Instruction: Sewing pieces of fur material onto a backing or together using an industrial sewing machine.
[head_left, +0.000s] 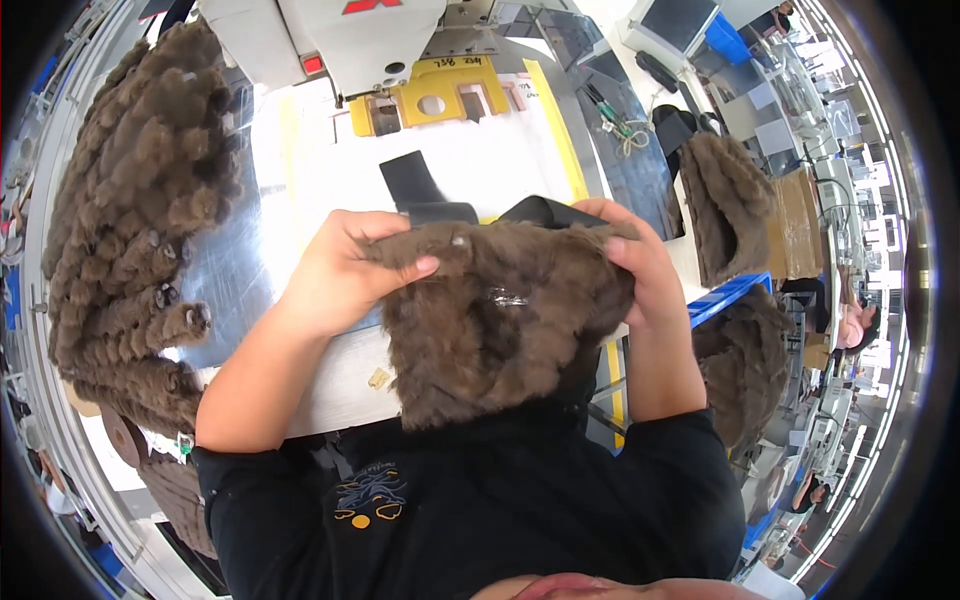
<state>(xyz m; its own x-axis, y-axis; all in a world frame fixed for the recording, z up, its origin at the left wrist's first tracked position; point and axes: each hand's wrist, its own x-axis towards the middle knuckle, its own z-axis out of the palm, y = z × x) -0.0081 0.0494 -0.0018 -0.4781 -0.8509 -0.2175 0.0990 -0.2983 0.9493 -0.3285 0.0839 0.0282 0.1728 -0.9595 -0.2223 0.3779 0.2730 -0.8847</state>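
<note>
A brown plush fur piece [500,330] hangs between my two hands, in front of my chest. Its upper edge is pinched on the left by my left hand [350,265], thumb on the near side. At the other end my right hand [635,255] grips the same edge, thumb in front and fingers behind. Black fabric bands [545,212] show behind that edge, and one black strip [412,180] lies over the white work surface. A small shiny patch shows in the middle of the fur; what it is I cannot make out.
A white sewing machine head [375,45] stands ahead, above a yellow clamp plate [440,95]. Brown fur pieces [150,150] are heaped at the left. More fur [725,200] lies at the right, near a blue crate [730,298]. Green-handled snips [615,120] lie right of the machine.
</note>
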